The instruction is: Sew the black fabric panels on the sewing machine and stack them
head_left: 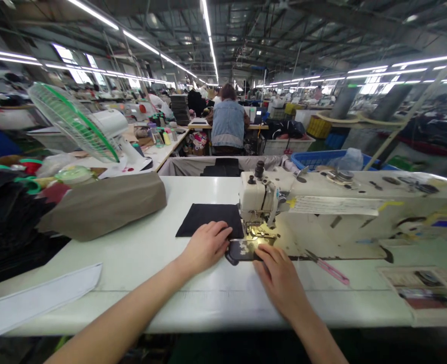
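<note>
A dark, flat fabric piece (208,217) lies on the table to the left of the sewing machine's (259,197) needle area, its right edge close to the presser foot (259,232). My left hand (209,244) rests on the lower right part of the fabric, palm down, fingers slightly bent and apart. On the worn metal bed plate (242,250), just in front of the lit needle area, are the fingertips of my right hand (278,275). Its fingers reach forward with nothing visible in them. Pink-handled thread snips (329,268) lie to the right of this hand.
A folded brown-grey cloth (109,205) and stacked black fabric (7,222) are at the left, with a white strip (41,298) nearer me. A fan (79,121) stands behind. At right sits a small tray (424,290). Ahead, a person (228,124) sits facing away.
</note>
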{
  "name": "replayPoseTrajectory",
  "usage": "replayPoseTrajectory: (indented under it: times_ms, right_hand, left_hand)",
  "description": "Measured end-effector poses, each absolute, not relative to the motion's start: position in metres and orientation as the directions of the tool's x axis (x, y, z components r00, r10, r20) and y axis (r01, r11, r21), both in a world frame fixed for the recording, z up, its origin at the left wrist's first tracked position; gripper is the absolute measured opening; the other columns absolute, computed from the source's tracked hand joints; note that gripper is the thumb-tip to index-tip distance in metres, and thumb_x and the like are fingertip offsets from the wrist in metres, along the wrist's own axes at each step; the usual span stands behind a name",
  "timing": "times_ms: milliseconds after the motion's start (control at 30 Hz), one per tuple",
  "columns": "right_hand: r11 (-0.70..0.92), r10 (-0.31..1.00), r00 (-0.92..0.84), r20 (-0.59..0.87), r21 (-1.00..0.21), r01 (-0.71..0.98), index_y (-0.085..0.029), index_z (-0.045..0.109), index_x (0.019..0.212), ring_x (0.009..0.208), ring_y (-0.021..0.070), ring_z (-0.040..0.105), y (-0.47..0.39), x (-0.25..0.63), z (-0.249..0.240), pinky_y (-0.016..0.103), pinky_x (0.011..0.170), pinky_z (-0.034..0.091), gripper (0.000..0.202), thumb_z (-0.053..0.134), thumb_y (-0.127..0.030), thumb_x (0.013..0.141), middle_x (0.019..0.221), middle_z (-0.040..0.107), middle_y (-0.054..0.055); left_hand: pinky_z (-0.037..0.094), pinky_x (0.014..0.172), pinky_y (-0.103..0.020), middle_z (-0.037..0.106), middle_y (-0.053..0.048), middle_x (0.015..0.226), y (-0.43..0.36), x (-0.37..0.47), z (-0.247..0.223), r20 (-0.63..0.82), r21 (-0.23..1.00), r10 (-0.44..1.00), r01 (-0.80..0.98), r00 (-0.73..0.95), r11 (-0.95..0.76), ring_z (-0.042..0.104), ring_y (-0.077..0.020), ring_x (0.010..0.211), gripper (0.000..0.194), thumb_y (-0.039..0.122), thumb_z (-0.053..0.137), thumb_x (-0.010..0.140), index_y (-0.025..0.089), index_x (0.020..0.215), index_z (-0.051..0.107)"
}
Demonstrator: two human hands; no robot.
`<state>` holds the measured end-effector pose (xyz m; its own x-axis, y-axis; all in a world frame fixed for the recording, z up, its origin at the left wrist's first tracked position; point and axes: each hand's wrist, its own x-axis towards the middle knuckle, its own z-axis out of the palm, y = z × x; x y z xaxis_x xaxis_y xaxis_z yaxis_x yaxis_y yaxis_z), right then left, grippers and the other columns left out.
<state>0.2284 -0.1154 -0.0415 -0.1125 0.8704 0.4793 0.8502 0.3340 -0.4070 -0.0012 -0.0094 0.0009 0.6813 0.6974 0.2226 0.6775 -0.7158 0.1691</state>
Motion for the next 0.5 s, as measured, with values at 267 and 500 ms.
replayPoseTrajectory:
  times_ms: [267,500]
  right_hand:
    - [0.385,0.819,-0.136,0.558,-0.358,0.851,-0.021,0.065,0.119,0.113,0.0276,0.061,-0.114,0.232,-0.053,0.047,0.098,0.051,0.029,0.046,-0.036,0.102,0.121,0.067,0.011]
    - [0.457,0.735,-0.207,0.645,-0.248,0.854,-0.021,0.063,0.119,0.108,0.0281,0.064,-0.109,0.238,-0.069,0.045,0.093,0.052,0.034,0.045,-0.045,0.102,0.119,0.069,0.010]
  left_hand:
    - [0.030,0.116,-0.056,0.024,-0.020,0.163,0.002,-0.012,0.003,0.166,0.144,0.847,0.837,0.505,-0.528,0.029,-0.0384,0.148,0.071,0.047,0.059,0.091,0.014,0.150,0.039]
    - [0.044,0.106,-0.043,0.060,-0.016,0.133,0.040,-0.093,0.059,0.234,-0.058,0.961,0.988,0.151,-0.141,0.053,-0.0300,0.127,0.035,0.011,0.040,0.095,0.014,0.115,0.069]
